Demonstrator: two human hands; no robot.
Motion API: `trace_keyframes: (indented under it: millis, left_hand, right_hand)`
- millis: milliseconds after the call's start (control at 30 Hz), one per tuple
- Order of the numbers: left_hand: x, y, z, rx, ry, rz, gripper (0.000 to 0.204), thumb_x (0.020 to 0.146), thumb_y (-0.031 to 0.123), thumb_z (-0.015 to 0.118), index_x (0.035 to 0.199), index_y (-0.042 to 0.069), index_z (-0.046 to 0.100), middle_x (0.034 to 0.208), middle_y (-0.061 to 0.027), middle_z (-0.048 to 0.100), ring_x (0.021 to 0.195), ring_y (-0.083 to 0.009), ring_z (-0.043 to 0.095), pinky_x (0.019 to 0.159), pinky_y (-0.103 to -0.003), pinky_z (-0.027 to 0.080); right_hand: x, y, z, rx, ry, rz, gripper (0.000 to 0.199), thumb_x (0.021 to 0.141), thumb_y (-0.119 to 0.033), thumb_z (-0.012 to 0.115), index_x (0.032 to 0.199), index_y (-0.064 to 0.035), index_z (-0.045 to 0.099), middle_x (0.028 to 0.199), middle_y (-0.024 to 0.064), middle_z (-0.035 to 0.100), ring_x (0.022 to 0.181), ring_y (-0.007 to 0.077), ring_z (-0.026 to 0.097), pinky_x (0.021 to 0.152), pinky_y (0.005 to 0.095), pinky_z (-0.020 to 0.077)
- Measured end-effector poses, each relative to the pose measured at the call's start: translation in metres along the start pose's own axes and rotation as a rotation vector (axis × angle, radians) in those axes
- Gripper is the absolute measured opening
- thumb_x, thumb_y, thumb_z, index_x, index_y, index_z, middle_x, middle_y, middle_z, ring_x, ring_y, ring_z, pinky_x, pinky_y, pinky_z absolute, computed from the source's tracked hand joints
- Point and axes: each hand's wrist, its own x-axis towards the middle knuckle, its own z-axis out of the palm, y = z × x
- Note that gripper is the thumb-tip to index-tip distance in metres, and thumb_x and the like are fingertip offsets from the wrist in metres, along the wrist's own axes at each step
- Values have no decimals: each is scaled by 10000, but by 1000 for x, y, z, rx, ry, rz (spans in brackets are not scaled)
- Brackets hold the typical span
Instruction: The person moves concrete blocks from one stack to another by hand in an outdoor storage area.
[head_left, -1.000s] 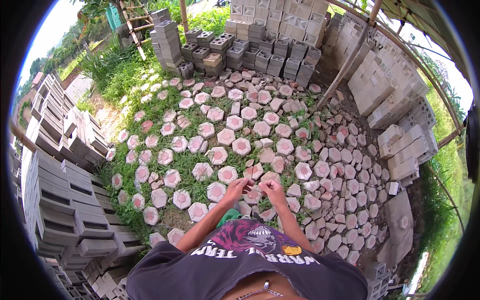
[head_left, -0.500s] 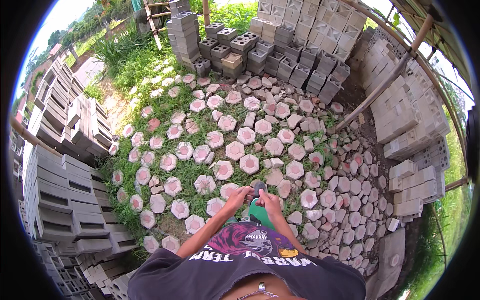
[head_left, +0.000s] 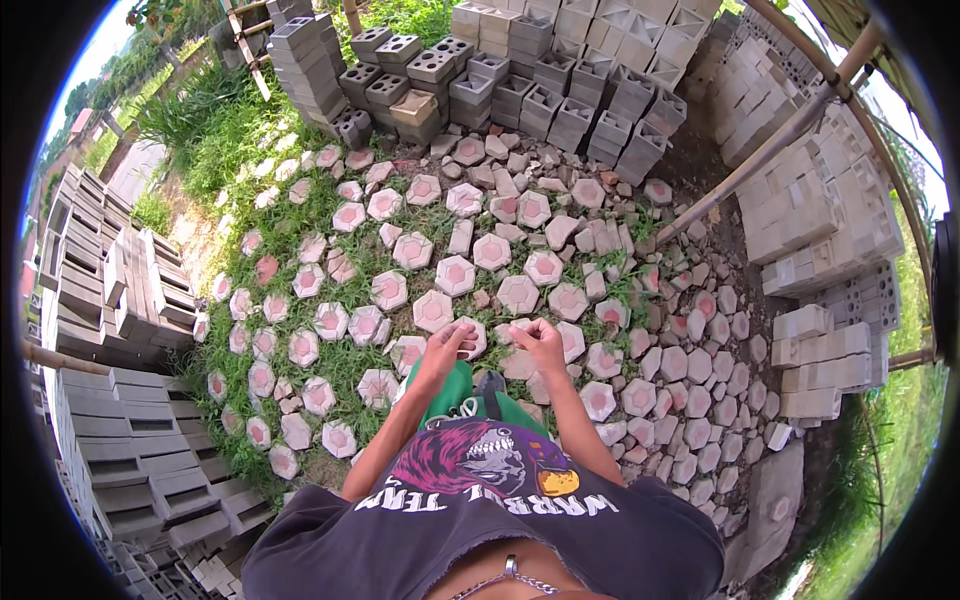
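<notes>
My left hand (head_left: 452, 344) and my right hand (head_left: 540, 341) are raised in front of my body, a short gap apart, with fingertips turned toward each other. The fingers of my left hand are curled inward. My right hand is closed with thumb and fingers pressed together as in a pinch. Whatever either hand holds, if anything, is too small to make out. Below them are my green shorts (head_left: 437, 392) with a pale drawstring (head_left: 466, 408), and a dark shoe (head_left: 490, 383) shows beside the shorts. Under the hands lie hexagonal paving blocks (head_left: 433, 311) with pinkish centres.
Hexagonal pavers and broken pieces (head_left: 640, 398) cover the grassy ground around me. Hollow grey blocks (head_left: 432, 64) are stacked at the back. Further block stacks stand on the left (head_left: 130, 425) and right (head_left: 825, 225). A slanting pole (head_left: 745, 160) crosses the right side.
My hands have moved apart and upward from close together. More of the green shorts shows, and the view has shifted so the surroundings sit further left and higher.
</notes>
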Motion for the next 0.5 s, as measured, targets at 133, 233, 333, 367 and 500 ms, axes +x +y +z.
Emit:
trace_keyframes:
  millis: [133, 233, 333, 367, 500]
  left_hand:
    - [44, 12, 9, 67, -90, -96, 342, 950, 344, 503, 1091, 48, 599, 1005, -25, 643, 868, -103, 584, 783, -270, 463]
    - [97, 21, 13, 104, -167, -173, 336, 949, 327, 506, 1107, 41, 587, 1004, -34, 644, 882, -105, 577, 792, -266, 460]
    - [158, 49, 19, 117, -246, -147, 328, 949, 318, 514, 1104, 40, 588, 991, -39, 640, 873, -108, 573, 794, -269, 460]
    - [178, 63, 21, 141, -245, -162, 327, 949, 315, 515, 1097, 33, 587, 977, -38, 634, 861, -108, 571, 789, -268, 461]
    - [256, 110, 11, 134, -274, -115, 339, 949, 309, 516, 1106, 16, 587, 973, -39, 632, 839, -105, 573, 773, -249, 457]
  right_hand:
    - [39, 1, -10, 28, 73, 100, 285, 750, -235, 774, 720, -68, 546, 685, -3, 580, 608, 57, 510, 581, 211, 418]
    - [69, 3, -7, 21, 115, 152, 256, 777, -201, 762, 757, -70, 544, 697, 7, 591, 612, 68, 552, 605, 222, 486]
    - [104, 0, 4, 10, 168, 157, 266, 781, -217, 764, 747, -50, 559, 692, 20, 602, 616, 73, 556, 591, 221, 483]
    - [117, -3, 8, -18, 174, 183, 268, 780, -216, 765, 747, -40, 565, 690, 26, 606, 616, 76, 554, 583, 220, 475]
    - [178, -31, 33, -45, 176, 206, 291, 786, -253, 759, 753, -22, 585, 691, 39, 621, 607, 80, 550, 562, 223, 453]
